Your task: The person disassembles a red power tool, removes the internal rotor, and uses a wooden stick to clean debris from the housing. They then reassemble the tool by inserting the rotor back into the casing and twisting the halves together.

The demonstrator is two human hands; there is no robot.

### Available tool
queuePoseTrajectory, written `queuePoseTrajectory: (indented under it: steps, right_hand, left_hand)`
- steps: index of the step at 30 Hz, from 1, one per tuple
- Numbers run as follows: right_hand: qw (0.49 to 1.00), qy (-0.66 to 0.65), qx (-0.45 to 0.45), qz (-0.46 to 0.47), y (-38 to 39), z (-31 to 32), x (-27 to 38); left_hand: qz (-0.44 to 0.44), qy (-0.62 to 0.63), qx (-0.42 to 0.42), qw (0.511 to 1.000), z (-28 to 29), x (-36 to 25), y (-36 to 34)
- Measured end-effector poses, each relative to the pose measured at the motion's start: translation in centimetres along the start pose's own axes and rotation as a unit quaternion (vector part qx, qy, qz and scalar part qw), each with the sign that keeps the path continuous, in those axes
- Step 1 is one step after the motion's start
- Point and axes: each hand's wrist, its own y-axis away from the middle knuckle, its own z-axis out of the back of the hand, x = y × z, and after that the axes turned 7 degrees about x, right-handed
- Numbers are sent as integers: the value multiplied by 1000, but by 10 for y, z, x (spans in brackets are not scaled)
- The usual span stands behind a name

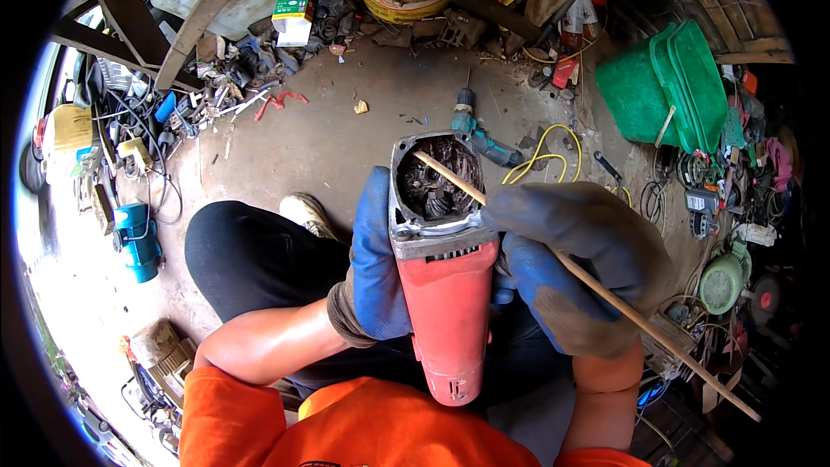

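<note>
A red power tool body, like an angle grinder with its gear head open (446,311), is held upright in front of me. Dark grease coats the inside of its metal gear housing (413,229), where a small gear shows. My left hand (377,259), in a blue and grey work glove, wraps round the tool's left side. My right hand (584,264), gloved likewise, pinches a thin wooden stick (635,316). The stick's far tip reaches into the greasy opening; its other end sticks out to the lower right. Fingers of the right hand also lie close by the tool's right side.
Beyond the tool, a teal cordless drill (480,134) lies on the concrete floor beside a yellow cord (566,143). A green bucket (661,91) stands at the far right, near piled parts and a green motor (724,281). A blue motor-like part (137,242) sits at left.
</note>
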Motion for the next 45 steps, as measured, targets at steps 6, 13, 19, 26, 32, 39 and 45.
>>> queuePoseTrajectory:
  steps: [6,13,19,26,32,39,45]
  right_hand:
    - [991,89,8,104,-2,5,-6]
    - [995,63,4,70,-3,3,-2]
    - [994,79,-2,73,-3,4,-3]
    - [992,105,14,75,-3,7,0]
    - [1000,2,-1,-7,-9,7,7]
    - [998,47,3,41,-10,10,-1]
    - [999,-24,-26,-5,-7,6,-3]
  left_hand:
    - [3,25,-27,999,1,1,3]
    - [-7,39,-11,999,0,3,0]
    - [-2,19,-20,1000,5,2,2]
    - [-24,-13,-34,999,4,3,2]
    - [-19,10,22,1000,2,3,0]
    - [-13,1,26,1000,2,5,-3]
    - [-36,-88,67,993,13,2,0]
